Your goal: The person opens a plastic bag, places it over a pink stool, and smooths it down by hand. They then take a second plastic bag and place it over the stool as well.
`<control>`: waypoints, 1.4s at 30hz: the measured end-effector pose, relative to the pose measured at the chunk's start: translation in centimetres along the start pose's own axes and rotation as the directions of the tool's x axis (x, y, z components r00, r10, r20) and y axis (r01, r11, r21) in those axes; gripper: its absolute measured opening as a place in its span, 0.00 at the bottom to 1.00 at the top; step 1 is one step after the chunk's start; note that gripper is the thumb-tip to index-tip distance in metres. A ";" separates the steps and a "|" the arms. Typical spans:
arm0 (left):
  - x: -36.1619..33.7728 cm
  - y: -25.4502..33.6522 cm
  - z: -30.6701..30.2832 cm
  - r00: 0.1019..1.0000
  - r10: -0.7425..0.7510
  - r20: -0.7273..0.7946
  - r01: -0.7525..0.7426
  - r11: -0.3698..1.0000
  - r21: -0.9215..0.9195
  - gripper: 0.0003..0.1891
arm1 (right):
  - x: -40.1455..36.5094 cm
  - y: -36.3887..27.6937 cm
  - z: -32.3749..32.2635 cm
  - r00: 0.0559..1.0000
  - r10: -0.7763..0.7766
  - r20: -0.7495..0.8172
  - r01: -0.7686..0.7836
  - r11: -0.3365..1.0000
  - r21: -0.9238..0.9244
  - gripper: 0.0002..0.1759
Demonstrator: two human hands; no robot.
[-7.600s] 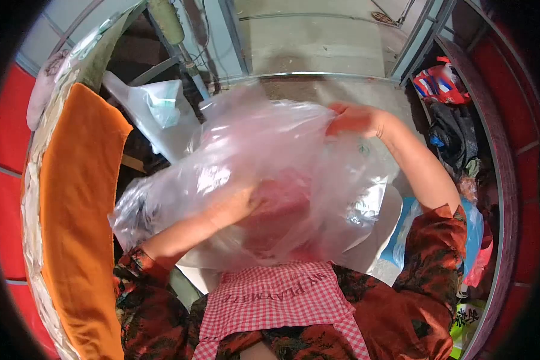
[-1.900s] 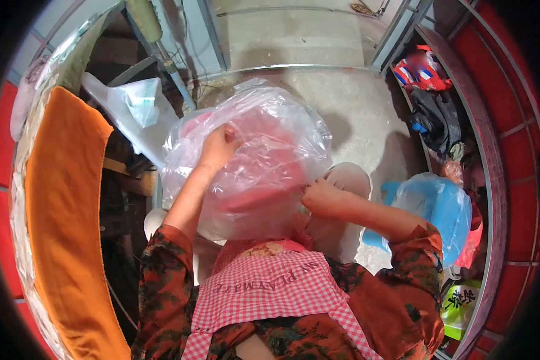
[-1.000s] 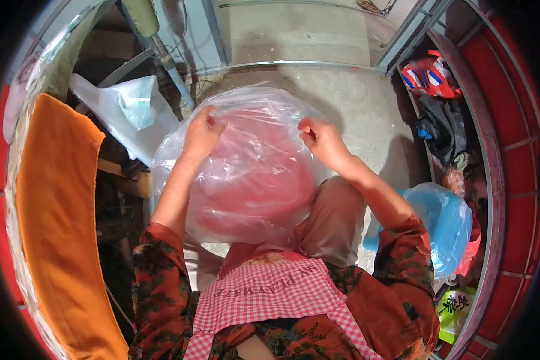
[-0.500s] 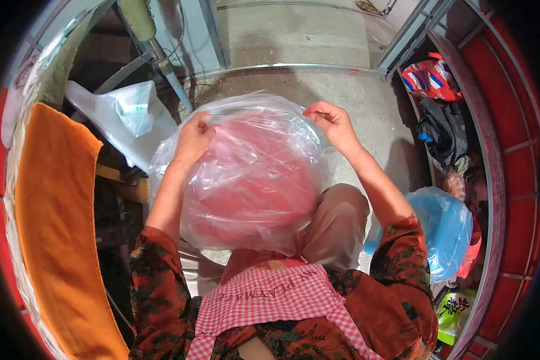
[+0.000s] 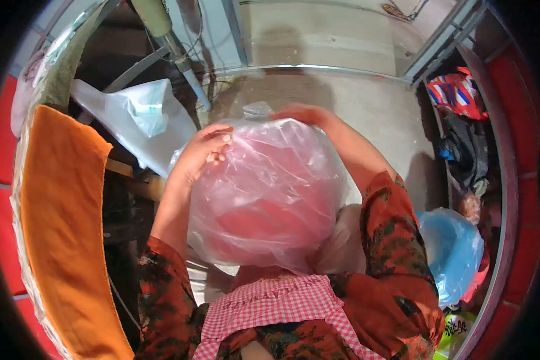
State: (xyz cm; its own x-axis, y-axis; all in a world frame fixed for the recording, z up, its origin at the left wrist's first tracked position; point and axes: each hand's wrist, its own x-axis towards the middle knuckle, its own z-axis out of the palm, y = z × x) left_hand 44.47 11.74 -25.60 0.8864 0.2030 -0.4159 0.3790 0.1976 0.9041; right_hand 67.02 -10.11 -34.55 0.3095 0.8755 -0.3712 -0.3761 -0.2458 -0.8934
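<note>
Touching a clear, crinkled plastic bag around rounded red contents with half-curled left hand at upper left and bent right hand at far edge; cannot tell whether gripping film. Lying just beyond a pink-and-white checked cloth apron, right of a long orange cloth.

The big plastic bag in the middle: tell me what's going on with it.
A person in a checked apron has both bare hands at a clear plastic bag with something pink-red inside, in front of their body. The left hand is at the bag's far edge; the right hand is at its upper side, fingers curled. Whether either grip is closed on the plastic is hard to tell. An orange cloth hangs at the person's right.
</note>
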 end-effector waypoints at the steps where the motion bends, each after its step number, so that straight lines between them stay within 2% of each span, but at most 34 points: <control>1: 0.2 -0.2 -0.7 1.000 0.018 0.017 -0.015 0.992 -0.128 0.18 | 0.8 1.9 -0.7 0.997 -0.062 -0.044 0.069 0.983 0.173 0.20; 2: 0.4 -0.3 -1.2 0.999 0.038 0.033 -0.029 0.967 -0.253 0.18 | 2.0 3.8 -2.4 0.997 0.069 0.030 -0.075 0.935 0.347 0.18; 3: 0.8 -0.7 -1.8 0.997 0.059 0.044 -0.038 0.923 -0.382 0.18 | 4.7 5.5 -3.4 0.986 0.134 0.098 -0.147 0.979 0.142 0.17; 5: 1.2 -1.2 -2.7 0.986 0.106 0.127 -0.021 0.842 -0.539 0.20 | 10.2 8.0 -5.5 0.934 0.300 0.195 -0.235 0.925 -0.297 0.16; 8: 1.9 -2.6 -3.8 0.956 0.200 0.213 0.015 0.696 -0.718 0.22 | 10.7 9.7 -7.5 0.965 0.158 0.210 -0.126 0.980 -0.156 0.14; 10: 2.3 -2.6 -3.9 0.968 0.194 0.162 -0.014 0.682 -0.731 0.21 | 10.4 9.5 -8.8 1.000 -0.005 0.004 0.005 0.998 -0.068 0.09; 11: 2.0 -2.7 -3.9 0.973 0.191 0.126 -0.037 0.674 -0.738 0.21 | 9.1 8.5 -9.8 0.990 -0.024 -0.140 0.022 1.000 -0.020 0.08; 12: 2.0 -2.7 -3.9 0.972 0.199 0.126 -0.043 0.675 -0.737 0.18 | 6.5 5.1 -9.3 0.959 -0.040 -0.279 0.048 0.999 0.023 0.08; 14: 2.0 -2.6 -4.0 0.983 0.165 0.082 -0.067 0.735 -0.675 0.18 | 2.6 0.7 -6.9 0.837 -0.215 -0.502 0.195 0.976 -0.094 0.11; 15: 2.1 -2.3 -3.9 0.986 0.152 0.067 -0.074 0.764 -0.641 0.18 | 0.7 -1.2 -4.9 0.849 -0.346 -0.399 0.234 0.924 -0.303 0.12; 17: 0.9 -1.0 -3.1 0.985 0.167 0.043 -0.128 0.874 -0.468 0.15 | -2.6 -3.4 -0.6 0.841 -0.527 -0.125 0.328 0.679 -0.656 0.15; 19: -1.5 1.4 -1.7 0.976 0.216 -0.004 -0.213 0.958 -0.193 0.13 | -3.8 -2.2 3.0 0.867 -0.496 0.048 0.295 0.434 -0.851 0.20; 20: -3.7 2.2 -1.6 0.950 0.305 0.067 -0.305 0.952 -0.019 0.11 | -4.3 -1.7 4.3 0.879 -0.461 0.124 0.280 0.287 -0.916 0.23; 21: -6.1 2.9 -1.5 0.913 0.381 0.144 -0.405 0.890 0.210 0.12 | -4.8 -1.2 5.2 0.846 -0.519 0.126 0.254 0.183 -0.950 0.24; 23: -10.9 3.1 -1.8 0.827 0.461 0.323 -0.556 0.584 0.591 0.12 | -4.9 -0.5 6.4 0.766 -0.622 0.162 0.184 -0.029 -0.982 0.27; 26: -15.3 -1.3 -1.9 0.833 0.359 0.421 -0.521 0.252 0.816 0.14 | -5.0 -0.6 6.4 0.807 -0.572 0.146 0.167 -0.016 -0.986 0.32; 27: -16.3 -2.8 -1.9 0.841 0.298 0.450 -0.498 0.107 0.860 0.15 | -5.1 -0.8 6.7 0.809 -0.571 0.137 0.152 -0.022 -0.988 0.32; 28: -17.4 -3.8 -2.4 0.855 0.270 0.442 -0.472 0.053 0.880 0.14 | -5.3 -0.9 6.9 0.812 -0.570 0.126 0.134 -0.028 -0.991 0.32; 31: -18.8 -7.0 -4.9 0.909 0.009 0.417 -0.406 -0.207 0.890 0.17 | -5.3 -0.7 6.8 0.807 -0.577 0.126 0.131 -0.034 -0.991 0.32; 32: -19.2 -9.2 -6.3 0.909 -0.146 0.390 -0.413 -0.210 0.886 0.19 | -5.2 -0.6 6.7 0.801 -0.582 0.138 0.143 -0.039 -0.989 0.32; 35: -19.1 -14.4 -9.4 0.836 0.050 0.546 -0.504 -0.326 0.800 0.21 | -4.9 -0.6 6.6 0.785 -0.599 0.158 0.149 -0.066 -0.987 0.32; 37: -17.1 -16.2 -10.1 0.850 0.143 0.508 -0.521 0.081 0.850 0.22 | -5.0 -0.6 6.8 0.808 -0.567 0.157 0.159 -0.047 -0.986 0.31; 39: -14.2 -17.6 -10.0 0.864 0.216 0.455 -0.502 0.432 0.749 0.23 | -4.9 -1.3 6.8 0.825 -0.549 0.138 0.148 -0.026 -0.989 0.31; 40: -12.4 -18.3 -9.2 0.871 0.217 0.440 -0.483 0.536 0.693 0.23 | -5.1 -1.5 7.1 0.832 -0.541 0.120 0.138 -0.008 -0.990 0.31; 42: -9.2 -19.4 -8.0 0.878 0.181 0.443 -0.451 0.625 0.637 0.23 | -5.5 -1.5 7.9 0.850 -0.520 0.085 0.109 0.017 -0.994 0.31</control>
State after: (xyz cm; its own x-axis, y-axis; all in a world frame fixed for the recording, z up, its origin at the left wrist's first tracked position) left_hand 26.79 13.67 -40.11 0.9647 -0.2109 -0.1577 0.0065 -0.5794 0.8150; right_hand 59.03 -11.27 -29.17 0.3848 0.9071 0.1706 0.8955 -0.3221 -0.3072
